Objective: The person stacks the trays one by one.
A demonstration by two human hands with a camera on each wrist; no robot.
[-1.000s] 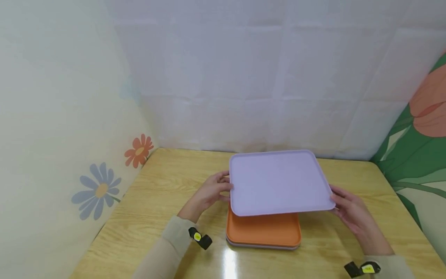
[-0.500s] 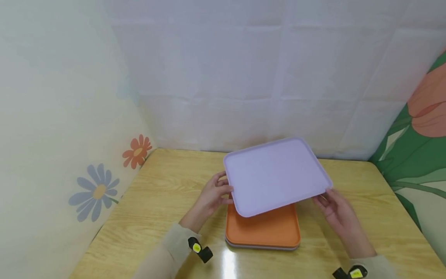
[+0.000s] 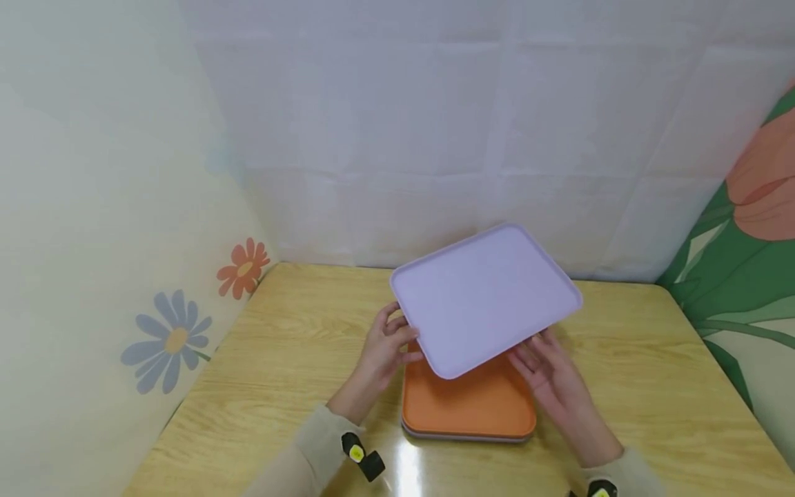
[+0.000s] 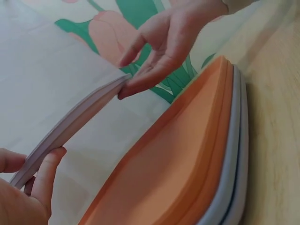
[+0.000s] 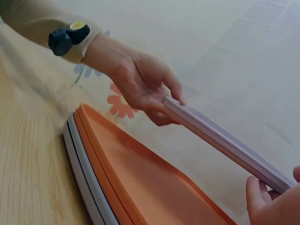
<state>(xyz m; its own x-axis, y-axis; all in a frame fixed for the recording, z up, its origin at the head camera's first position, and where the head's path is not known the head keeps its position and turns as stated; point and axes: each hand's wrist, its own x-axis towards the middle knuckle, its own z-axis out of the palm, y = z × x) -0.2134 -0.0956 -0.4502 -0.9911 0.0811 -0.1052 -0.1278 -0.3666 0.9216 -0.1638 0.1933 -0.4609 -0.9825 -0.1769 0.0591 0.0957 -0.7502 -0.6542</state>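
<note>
A lilac tray (image 3: 484,304) is raised and tilted above an orange tray (image 3: 468,407), the top one of a short stack on the table. My left hand (image 3: 380,348) pinches the lilac tray's left edge, thumb on one side and fingers on the other. At the near long edge, my right hand (image 3: 553,379) has its fingers against the underside. Seen in the left wrist view, the right hand (image 4: 164,49) keeps its thumb apart from the tray's upper face. The lilac tray (image 5: 229,145) appears edge-on in the right wrist view. Its underside is mostly hidden in the head view.
Under the orange tray lie a grey-blue tray (image 4: 229,154) and a pale lilac-grey one (image 4: 243,154). The wooden table (image 3: 304,310) meets a pale cloth backdrop (image 3: 385,138) at the back. Flower-patterned sheets flank both sides.
The lilac tray has turned counterclockwise, its right side swinging up and back. My right hand has slid leftward along its near edge from the right corner. The left hand keeps its hold.
</note>
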